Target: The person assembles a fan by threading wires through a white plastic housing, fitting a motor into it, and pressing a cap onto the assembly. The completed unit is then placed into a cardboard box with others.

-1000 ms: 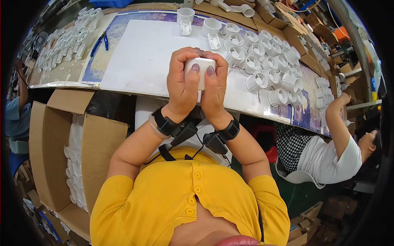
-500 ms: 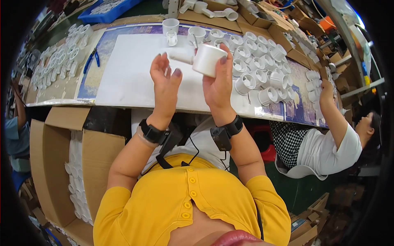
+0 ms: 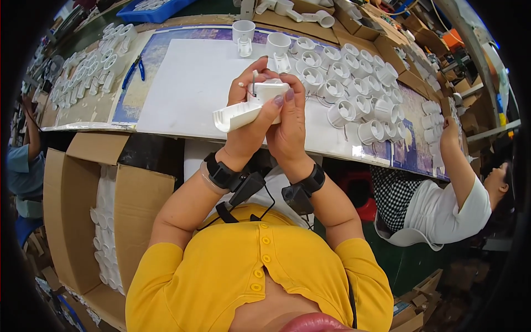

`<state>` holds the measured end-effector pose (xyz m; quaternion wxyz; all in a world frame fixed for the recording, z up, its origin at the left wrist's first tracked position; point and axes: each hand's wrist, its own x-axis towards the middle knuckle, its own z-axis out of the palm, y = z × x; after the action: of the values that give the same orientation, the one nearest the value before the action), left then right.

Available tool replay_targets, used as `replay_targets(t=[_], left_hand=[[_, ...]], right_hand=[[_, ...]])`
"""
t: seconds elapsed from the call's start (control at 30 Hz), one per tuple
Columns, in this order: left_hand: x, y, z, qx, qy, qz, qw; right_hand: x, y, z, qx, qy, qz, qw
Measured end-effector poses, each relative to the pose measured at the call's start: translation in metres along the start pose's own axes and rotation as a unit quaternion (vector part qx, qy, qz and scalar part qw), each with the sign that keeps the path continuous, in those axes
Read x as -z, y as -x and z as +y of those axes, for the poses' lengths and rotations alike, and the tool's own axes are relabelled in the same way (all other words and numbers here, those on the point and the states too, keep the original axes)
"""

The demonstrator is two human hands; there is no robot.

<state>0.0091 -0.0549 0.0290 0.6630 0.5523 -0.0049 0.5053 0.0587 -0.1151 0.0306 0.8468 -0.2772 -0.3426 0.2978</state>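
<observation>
Counter (image 3: pixel 99 108): runs across the upper half of the frame, curving with the lens.
White sheet (image 3: pixel 188 83): lies flat on the counter at upper centre, under the raised hands.
Cardboard box (image 3: pixel 77 221): stands open at lower left, below the counter edge, with stacked white pieces inside along its right wall.
Co-worker (image 3: pixel 442 205): sits at the right edge in a white top, one arm stretched up to the counter.
White fittings (image 3: pixel 359 88): many short cup-shaped parts in rows on the upper right of the counter; a second cluster lies at upper left.
Blue tray (image 3: pixel 160 6): sits at the top edge, left of centre, holding small pale parts.
White plastic part (image 3: pixel 249 108): held above the white sheet at centre; a long trough-shaped arm points lower left from a blockier end between the fingers.
Left hand (image 3: pixel 249 130): closed around the part from below and behind, thumb pressed across its front.
Right hand (image 3: pixel 287 124): pressed close against the left hand, fingers curled over the blocky end of the part.
Blue-handled pliers (image 3: pixel 134 69): lie on the counter left of the white sheet.
</observation>
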Motion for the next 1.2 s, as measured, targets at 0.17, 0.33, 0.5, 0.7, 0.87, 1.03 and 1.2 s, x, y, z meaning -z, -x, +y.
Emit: replay_targets(t=[0.17, 0.33, 0.5, 0.7, 0.87, 1.03, 1.2], left_hand=[[0.004, 0.007, -0.006, 0.022, -0.017, -0.002, 1.000], [0.004, 0.004, 0.003, 0.042, -0.023, 0.012, 0.999], [0.008, 0.005, 0.001, 0.031, -0.010, 0.008, 0.999], [0.012, 0.002, 0.007, 0.197, 0.265, 0.049, 0.943], [0.020, -0.005, 0.004, 0.240, 0.377, 0.041, 0.894], [0.023, -0.002, 0.004, 0.265, 0.391, 0.037, 0.881], [0.021, 0.001, 0.006, 0.221, 0.249, 0.049, 0.942]], right_hand=[[0.006, 0.004, 0.005, -0.008, -0.018, 0.019, 1.000], [0.008, -0.001, 0.004, -0.023, 0.014, 0.018, 0.999], [0.006, 0.003, 0.007, -0.010, -0.036, 0.034, 0.999], [0.014, 0.000, 0.002, -0.055, -0.036, 0.025, 0.998], [0.027, -0.005, -0.011, -0.096, 0.031, 0.000, 0.995], [0.031, -0.012, -0.015, -0.153, 0.064, 0.028, 0.986], [0.006, -0.007, -0.022, -0.154, 0.111, 0.037, 0.981]])
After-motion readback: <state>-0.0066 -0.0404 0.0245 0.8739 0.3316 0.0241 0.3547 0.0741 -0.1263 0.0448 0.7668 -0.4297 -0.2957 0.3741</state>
